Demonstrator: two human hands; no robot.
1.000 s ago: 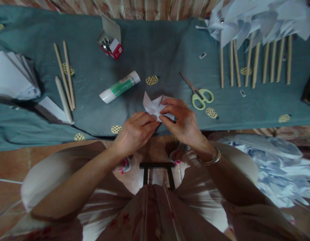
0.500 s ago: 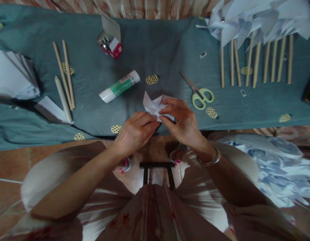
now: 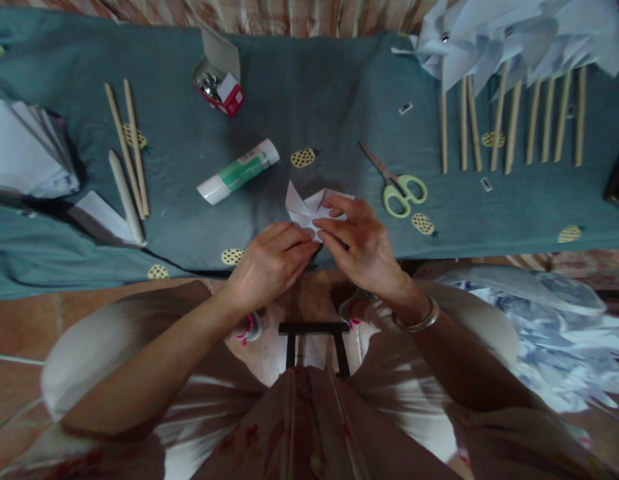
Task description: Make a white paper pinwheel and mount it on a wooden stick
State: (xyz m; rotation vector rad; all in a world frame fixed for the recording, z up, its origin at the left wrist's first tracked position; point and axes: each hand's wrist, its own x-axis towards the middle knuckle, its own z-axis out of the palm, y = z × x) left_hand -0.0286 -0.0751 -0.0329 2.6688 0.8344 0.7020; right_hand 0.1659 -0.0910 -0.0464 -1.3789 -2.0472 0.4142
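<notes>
L hand [image 3: 272,263] grips near-L edge of folded paper [image 3: 303,215], fingers together, thumb side facing R hand [image 3: 362,250]. R hand also holds it: thumb + index tips close together nr the middle, other fingers bent over R part. Paper is white, pinwheel-shaped, one pointed flap up at far L; sits at near edge of desk [image 3: 329,80], approx centre, betw both hands. Desk has green cloth w/ yellow pineapple prints.

Glue stick [image 3: 239,171], green/white, lies beyond L hand. Scissors [image 3: 390,180], lt-green handles, just beyond R hand, tips pointing away. Open red box [image 3: 232,102] w/ shiny metal bits farther back. Far L: paper stack [image 3: 22,150], plus two thin sticks [image 3: 135,150] and a thicker pale stick [image 3: 125,197]. Far R: row of white pinwheels [image 3: 519,47], wooden handles toward person.
</notes>
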